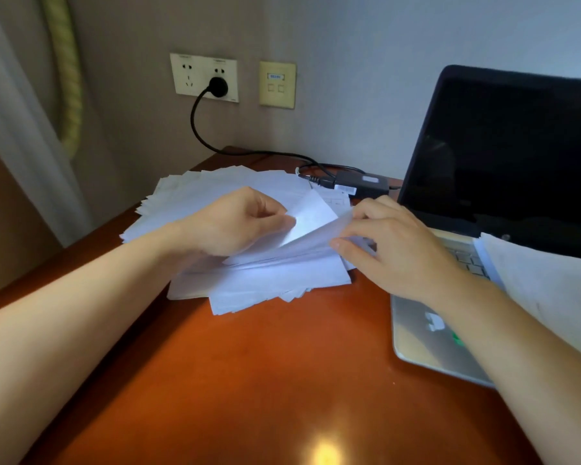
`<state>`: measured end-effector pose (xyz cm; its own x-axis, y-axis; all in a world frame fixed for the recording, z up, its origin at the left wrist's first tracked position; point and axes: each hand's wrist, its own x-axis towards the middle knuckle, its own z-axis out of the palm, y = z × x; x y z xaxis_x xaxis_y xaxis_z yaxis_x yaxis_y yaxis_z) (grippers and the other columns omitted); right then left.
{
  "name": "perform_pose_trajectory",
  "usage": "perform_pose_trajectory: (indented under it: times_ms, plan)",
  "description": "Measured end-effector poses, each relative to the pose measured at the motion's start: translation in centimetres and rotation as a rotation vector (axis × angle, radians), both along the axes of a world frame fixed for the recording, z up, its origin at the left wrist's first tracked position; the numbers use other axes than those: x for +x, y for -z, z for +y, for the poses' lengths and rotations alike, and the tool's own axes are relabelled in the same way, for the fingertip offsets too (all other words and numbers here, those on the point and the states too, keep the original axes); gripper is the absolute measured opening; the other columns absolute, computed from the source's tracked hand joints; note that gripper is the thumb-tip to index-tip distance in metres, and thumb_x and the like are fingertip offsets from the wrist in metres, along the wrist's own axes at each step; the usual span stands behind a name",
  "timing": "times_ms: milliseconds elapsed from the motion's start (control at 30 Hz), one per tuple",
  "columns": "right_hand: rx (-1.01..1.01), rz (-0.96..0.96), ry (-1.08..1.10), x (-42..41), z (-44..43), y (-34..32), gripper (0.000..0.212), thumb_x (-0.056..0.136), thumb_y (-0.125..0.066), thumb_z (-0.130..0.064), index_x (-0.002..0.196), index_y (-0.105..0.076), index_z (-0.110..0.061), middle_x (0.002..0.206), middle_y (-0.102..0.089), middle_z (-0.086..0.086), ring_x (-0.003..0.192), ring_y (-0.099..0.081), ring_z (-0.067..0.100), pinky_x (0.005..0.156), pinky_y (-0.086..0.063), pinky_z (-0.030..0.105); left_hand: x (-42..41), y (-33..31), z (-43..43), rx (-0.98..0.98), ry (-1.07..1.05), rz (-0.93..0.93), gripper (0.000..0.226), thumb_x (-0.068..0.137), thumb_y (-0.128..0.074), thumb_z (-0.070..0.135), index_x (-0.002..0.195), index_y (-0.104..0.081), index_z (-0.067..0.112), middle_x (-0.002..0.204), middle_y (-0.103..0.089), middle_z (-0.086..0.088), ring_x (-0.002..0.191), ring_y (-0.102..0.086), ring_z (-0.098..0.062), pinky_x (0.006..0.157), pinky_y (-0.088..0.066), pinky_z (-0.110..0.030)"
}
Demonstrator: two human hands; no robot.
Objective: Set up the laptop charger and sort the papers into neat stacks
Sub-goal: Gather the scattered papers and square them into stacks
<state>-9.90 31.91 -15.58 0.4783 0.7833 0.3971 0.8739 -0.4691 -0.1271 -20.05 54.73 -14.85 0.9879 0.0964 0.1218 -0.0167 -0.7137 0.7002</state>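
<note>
L hand [235, 223] & R hand [396, 250] each pinch lifted top sheets. Desk [265, 364]: laptop [503, 152] open, screen dark, 3 o'clock; paper pile [265, 276] mid-desk under both hands; charger brick [359, 182] 1 o'clock of pile; plug [218, 86] in wall socket [195, 75], 11 o'clock.

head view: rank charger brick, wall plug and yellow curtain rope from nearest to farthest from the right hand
From the right hand:
1. charger brick, just behind it on the desk.
2. wall plug, in the socket, back left.
3. yellow curtain rope, far left.
</note>
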Motion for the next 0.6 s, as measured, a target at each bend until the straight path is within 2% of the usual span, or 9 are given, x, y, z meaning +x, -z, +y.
perform_pose_trajectory:
  times_ms: [100, 200, 267, 333, 433, 500, 533, 600]
  plan:
    - [0.079, -0.005, -0.026, -0.12, 0.12, -0.13, 0.044, 0.095, -0.041, -0.053, 0.095, -0.074, -0.024, 0.093, -0.05, -0.018, 0.092, -0.044, 0.005, 0.079, -0.039, 0.028, 0.61, 0.39, 0.03, -0.003, -0.076, -0.053, 0.035, 0.097, -0.068, 0.034, 0.072, -0.072, 0.01, 0.054, -0.055, 0.012, 0.049, -0.042, -0.004, 0.055, -0.037, -0.013]
    - [0.141, -0.067, -0.023, 0.12, 0.11, 0.05, 0.023, 0.096, -0.057, -0.034, 0.094, -0.074, -0.018, 0.091, -0.058, -0.012, 0.09, -0.045, 0.007, 0.078, -0.043, 0.029, 0.94, 0.86, 0.01, -0.05, -0.144, -0.156, 0.019, 0.09, -0.076, 0.033, 0.08, -0.077, 0.017, 0.071, -0.074, 0.01, 0.055, -0.055, -0.002, 0.057, -0.043, -0.014]
    - [0.181, -0.093, 0.01, 0.2, 0.14, 0.19, 0.014, 0.094, -0.065, -0.026, 0.095, -0.074, -0.015, 0.096, -0.066, -0.003, 0.091, -0.05, 0.012, 0.079, -0.048, 0.032, 0.91, 1.0, 0.11, -0.114, -0.165, -0.252, 0.014, 0.088, -0.081, 0.025, 0.092, -0.069, 0.02, 0.075, -0.075, 0.005, 0.049, -0.051, -0.006, 0.053, -0.041, -0.016]
    - [0.207, -0.105, 0.06, 0.14, 0.15, 0.16, 0.013, 0.093, -0.066, -0.023, 0.097, -0.074, -0.014, 0.101, -0.067, 0.002, 0.096, -0.054, 0.017, 0.081, -0.046, 0.03, 0.75, 1.02, 0.05, -0.087, -0.116, -0.324, 0.022, 0.088, -0.08, 0.02, 0.098, -0.06, 0.023, 0.081, -0.073, 0.004, 0.049, -0.048, -0.007, 0.053, -0.04, -0.015]
    - [0.204, -0.097, 0.097, 0.17, 0.16, 0.08, 0.017, 0.094, -0.065, -0.023, 0.105, -0.073, -0.014, 0.109, -0.066, 0.003, 0.104, -0.055, 0.019, 0.085, -0.043, 0.027, 0.32, 0.94, -0.47, 0.053, 0.015, -0.357, 0.004, 0.097, -0.068, 0.017, 0.1, -0.072, 0.017, 0.093, -0.072, 0.011, 0.067, -0.06, -0.002, 0.065, -0.045, -0.015]
    - [0.183, -0.092, 0.112, 0.11, 0.17, 0.11, 0.021, 0.095, -0.063, -0.023, 0.112, -0.072, -0.014, 0.115, -0.065, 0.003, 0.109, -0.054, 0.019, 0.088, -0.044, 0.029, 0.18, 0.92, -0.63, 0.057, 0.033, -0.291, 0.017, 0.1, -0.063, 0.024, 0.103, -0.079, 0.018, 0.098, -0.076, 0.017, 0.087, -0.068, -0.001, 0.077, -0.051, -0.016]
    - [0.17, -0.085, 0.117, 0.08, 0.18, 0.19, 0.022, 0.095, -0.063, -0.022, 0.115, -0.071, -0.014, 0.117, -0.064, 0.003, 0.111, -0.054, 0.019, 0.09, -0.044, 0.03, 0.16, 0.95, -0.62, 0.078, 0.04, -0.258, 0.019, 0.1, -0.063, 0.027, 0.103, -0.08, 0.019, 0.097, -0.076, 0.02, 0.089, -0.069, -0.002, 0.079, -0.051, -0.015]
    - [0.151, -0.071, 0.121, 0.07, 0.12, 0.25, 0.024, 0.095, -0.064, -0.022, 0.117, -0.07, -0.017, 0.12, -0.062, 0.001, 0.113, -0.051, 0.017, 0.091, -0.044, 0.029, 0.2, 0.98, -0.52, 0.157, 0.056, -0.247, 0.017, 0.099, -0.066, 0.027, 0.097, -0.081, 0.019, 0.084, -0.073, 0.029, 0.077, -0.066, 0.004, 0.069, -0.045, -0.009]
